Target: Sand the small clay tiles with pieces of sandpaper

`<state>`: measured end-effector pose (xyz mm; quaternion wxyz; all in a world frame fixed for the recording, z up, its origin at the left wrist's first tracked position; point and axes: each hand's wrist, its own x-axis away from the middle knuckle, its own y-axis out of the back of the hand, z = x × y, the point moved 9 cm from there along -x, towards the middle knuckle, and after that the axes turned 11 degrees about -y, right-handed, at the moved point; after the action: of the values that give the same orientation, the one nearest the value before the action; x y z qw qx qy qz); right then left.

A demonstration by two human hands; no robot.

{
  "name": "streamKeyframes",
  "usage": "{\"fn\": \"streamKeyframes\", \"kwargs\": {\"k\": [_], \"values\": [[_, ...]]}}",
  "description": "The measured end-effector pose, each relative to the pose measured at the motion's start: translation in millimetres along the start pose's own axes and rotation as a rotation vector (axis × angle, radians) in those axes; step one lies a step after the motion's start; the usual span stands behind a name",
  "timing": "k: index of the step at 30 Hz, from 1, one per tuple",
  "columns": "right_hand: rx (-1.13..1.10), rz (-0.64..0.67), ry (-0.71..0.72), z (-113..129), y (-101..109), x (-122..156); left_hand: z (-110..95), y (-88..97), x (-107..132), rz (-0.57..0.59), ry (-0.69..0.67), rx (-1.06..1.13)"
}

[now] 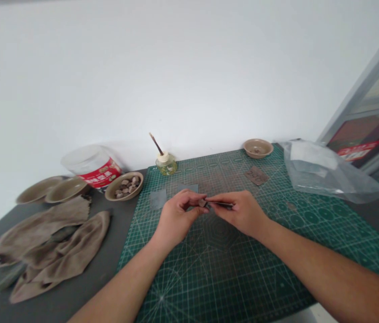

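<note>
Over the middle of the green cutting mat (pixel 219 255), my two hands meet at their fingertips. My left hand (pixel 180 211) pinches a small brown stone-like piece (pixel 203 203) between thumb and fingers. In my right hand (pixel 239 208) is a thin folded sheet that looks like sandpaper (pixel 222 204), its edge against or very near the piece. The fingers cover much of both. Behind my left hand lie grey square sheets (pixel 158 199). A brown sheet with printed marks (pixel 256 175) rests beyond my right hand.
At left are a bowl of several brownish pieces (pixel 108 194), a red-labelled plastic jar (pixel 90 167), two shallow bowls (pixel 37 190) and crumpled cloths (pixel 71 255). A glass jar with a brush (pixel 166 165) stands near the wall. Another bowl (pixel 258 148) and a plastic bag (pixel 327 172) are at right.
</note>
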<state>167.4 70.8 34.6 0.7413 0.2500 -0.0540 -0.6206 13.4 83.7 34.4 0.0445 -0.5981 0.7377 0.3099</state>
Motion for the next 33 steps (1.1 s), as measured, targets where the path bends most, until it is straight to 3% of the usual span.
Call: {"fn": "streamKeyframes", "kwargs": {"k": [6, 10, 17, 25, 33], "values": [[0.037, -0.002, 0.027, 4, -1, 2, 3, -2.6, -1, 0.039, -0.001, -0.007], [0.042, -0.014, 0.007, 6, 5, 2, 9, 7.9, -4, -0.014, 0.018, -0.008], [0.044, -0.139, -0.065, 3, 24, -2, 13, 4.2, -4, -0.022, 0.069, 0.241], [-0.043, -0.131, 0.117, 16, 19, 3, 10, -12.1, 1, 0.073, 0.134, 0.373], [0.057, -0.052, 0.238, 25, 8, 7, 0, -25.3, 8, 0.178, 0.039, 0.339]]}}
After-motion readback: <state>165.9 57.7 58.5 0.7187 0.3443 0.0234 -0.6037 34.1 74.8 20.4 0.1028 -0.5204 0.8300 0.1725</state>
